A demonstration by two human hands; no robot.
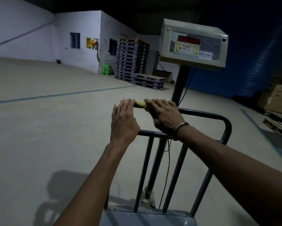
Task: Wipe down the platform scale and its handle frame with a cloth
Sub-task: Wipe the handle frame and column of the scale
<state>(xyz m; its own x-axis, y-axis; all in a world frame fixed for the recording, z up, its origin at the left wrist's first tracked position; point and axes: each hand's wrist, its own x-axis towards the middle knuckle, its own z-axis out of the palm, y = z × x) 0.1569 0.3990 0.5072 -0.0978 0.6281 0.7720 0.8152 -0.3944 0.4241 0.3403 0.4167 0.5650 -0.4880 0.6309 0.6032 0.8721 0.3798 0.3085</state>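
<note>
Grip, both hands: the left hand (124, 119) and the right hand (165, 115) lie palm-down, side by side, on the top rail of the handle frame (225, 126), fingers pointing away from the wearer. Between them a yellow cloth (141, 104) shows, pressed against the rail; the right hand's fingers (153, 102) curl over it, grasping cloth and rail together, while the left fingertips rest just beside the cloth, partly curled over the rail, with nothing grasped. Both forearms reach forward from the lower edge, the right one wearing a bracelet (180, 125). The rail's long axis runs left to right, rising over the grey platform (146, 216) on vertical bars. The indicator box (192, 44) stands on a pole behind, tilted toward the viewer.
</note>
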